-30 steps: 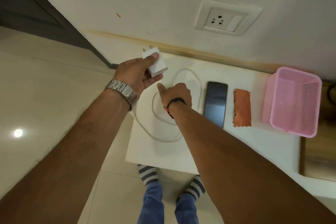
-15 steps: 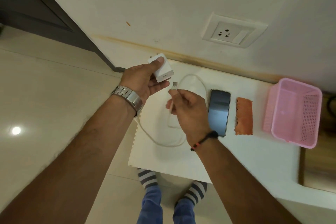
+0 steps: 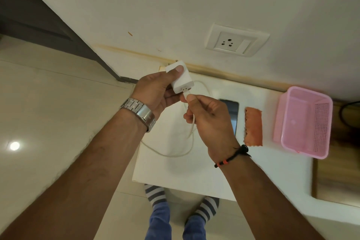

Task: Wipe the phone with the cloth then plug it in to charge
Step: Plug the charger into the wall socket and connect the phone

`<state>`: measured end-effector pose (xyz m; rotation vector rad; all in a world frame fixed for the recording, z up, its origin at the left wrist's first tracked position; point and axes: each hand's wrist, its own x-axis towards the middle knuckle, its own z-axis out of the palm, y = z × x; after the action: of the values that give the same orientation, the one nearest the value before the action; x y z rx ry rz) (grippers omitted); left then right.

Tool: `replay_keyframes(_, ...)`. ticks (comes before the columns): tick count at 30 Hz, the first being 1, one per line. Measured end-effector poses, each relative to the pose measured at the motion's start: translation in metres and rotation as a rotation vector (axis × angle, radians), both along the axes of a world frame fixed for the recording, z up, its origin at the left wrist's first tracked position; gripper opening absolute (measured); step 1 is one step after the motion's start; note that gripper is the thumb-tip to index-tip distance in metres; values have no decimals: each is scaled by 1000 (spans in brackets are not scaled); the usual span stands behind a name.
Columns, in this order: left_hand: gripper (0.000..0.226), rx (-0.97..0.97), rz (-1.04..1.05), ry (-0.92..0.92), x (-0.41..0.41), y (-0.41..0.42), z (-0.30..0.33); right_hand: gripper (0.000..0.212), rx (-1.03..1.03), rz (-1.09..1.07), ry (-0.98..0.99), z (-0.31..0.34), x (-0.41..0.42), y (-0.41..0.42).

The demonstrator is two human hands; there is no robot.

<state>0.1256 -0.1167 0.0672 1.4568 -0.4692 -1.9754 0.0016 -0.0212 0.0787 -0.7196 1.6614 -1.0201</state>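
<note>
Nearest the camera, the two forearms are reaching out over the front edge of the white table point(image 3: 175, 173), with striped socks showing on the floor below it. The right hand point(image 3: 209, 117) is pinching the plug end of the white cable point(image 3: 191, 132) between thumb and forefinger, and the metal tip is just meeting the port of the white charger point(image 3: 182, 79). The left hand point(image 3: 155, 91) is gripping the charger, thumb pressed on its top face, fingers wrapped beneath.

To seat the plug well, I would judge that the left hand should be holding the block dead steady while the right is pushing straight along the line of the port — no twisting, since a flat plug of this kind goes in one way only. Whether it is turned the right way I cannot tell from here. The cable is trailing in a loose loop on the table under the hands, so there is slack and nothing is tugging back.

Just beyond the right hand, the phone point(image 3: 232, 115) is lying flat, screen up, partly hidden by the knuckles; the orange cloth point(image 3: 253, 126) is lying just beside it, apart from it. A pink basket point(image 3: 303, 121) is sitting near the table's right end.

Farther off, the wall socket point(image 3: 236, 40) is sitting above the table's back edge, up and to the right of the charger. The stretch of wall between them is bare — open room for carrying the charger across — though the loop is hanging near the table's left edge and could be dragged off it.
</note>
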Motion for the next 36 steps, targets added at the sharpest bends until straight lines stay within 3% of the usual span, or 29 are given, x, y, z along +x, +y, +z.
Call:
replay_keyframes(4,28,-59,-51,-28,-1,2,4,22,-5,-22,0,0,-2,0)
replay_keyframes(13,35,-150,-118,-84,-10,1,11,22,-1,-59,-67,1,-3,-5)
replay_keyframes(19,28,-278,-349,-304,-22,2,10,24,83,-125,-276,10,-37,2)
replay_keyframes(23,34,-212,-367,-230,-41,2,12,29,-8,-72,-219,10,-53,-5)
replay_keyframes(28,37,-73,-296,-79,-57,-2,11,28,4,-208,-220,2,-74,-16)
replay_keyframes(36,19,-138,-269,-144,-73,-14,9,33,18,-277,-260,-9,-89,-34)
